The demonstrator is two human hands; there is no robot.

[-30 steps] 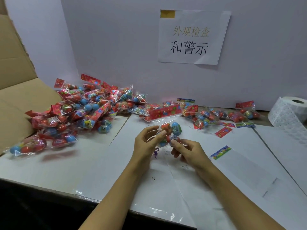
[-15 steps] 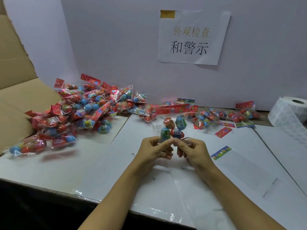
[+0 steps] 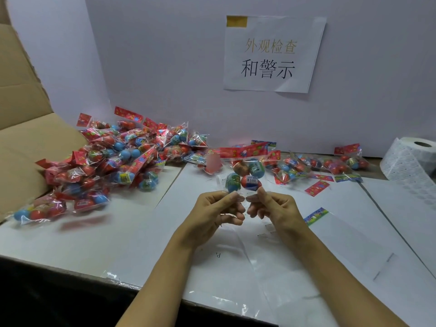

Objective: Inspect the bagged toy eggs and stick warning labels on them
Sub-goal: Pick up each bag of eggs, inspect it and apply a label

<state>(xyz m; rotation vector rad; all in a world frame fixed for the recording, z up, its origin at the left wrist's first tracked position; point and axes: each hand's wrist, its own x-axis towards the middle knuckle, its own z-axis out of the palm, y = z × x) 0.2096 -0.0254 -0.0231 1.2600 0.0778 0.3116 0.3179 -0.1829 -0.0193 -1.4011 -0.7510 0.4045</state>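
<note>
Head view: at frame centre both hands pinch the lower edge of one bag of toy eggs (image 3: 244, 172), held upright above the white worktop (image 3: 118, 237). Left hand (image 3: 213, 212) grips with curled fingers, right hand (image 3: 274, 207) likewise. A heap of bagged eggs (image 3: 106, 166) lies at left; a label roll (image 3: 411, 161) sits at the right edge.

Clear bag of toy eggs (image 3: 244, 172), red header card up, held upright above table w/ four eggs inside: green, red, brown, teal. Large heap of bagged eggs (image 3: 106, 161) lies at left; smaller group (image 3: 313, 165) at rear right. Label roll (image 3: 410, 161) stands at far right.
</note>
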